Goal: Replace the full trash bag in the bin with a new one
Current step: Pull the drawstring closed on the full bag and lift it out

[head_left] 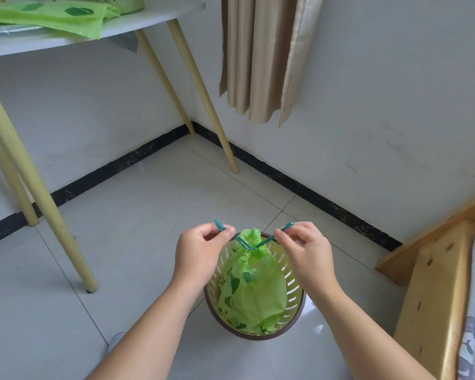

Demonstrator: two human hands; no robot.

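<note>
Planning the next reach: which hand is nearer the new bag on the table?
Left. The left hand is on the table's side of the bin, below the new bag; the right hand is farther across.

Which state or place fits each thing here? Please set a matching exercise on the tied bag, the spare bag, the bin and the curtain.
Things:
1. full trash bag
2. spare green bag
3. bin
4. curtain

Places or states:
A. lying flat on the white table
B. hanging against the wall
C. standing on the tiled floor
D. neck cinched by a teal drawstring, one end pinched in the left hand, the other in the right hand

Pairs: 1-D, 2-A, 3-C, 4-B
</note>
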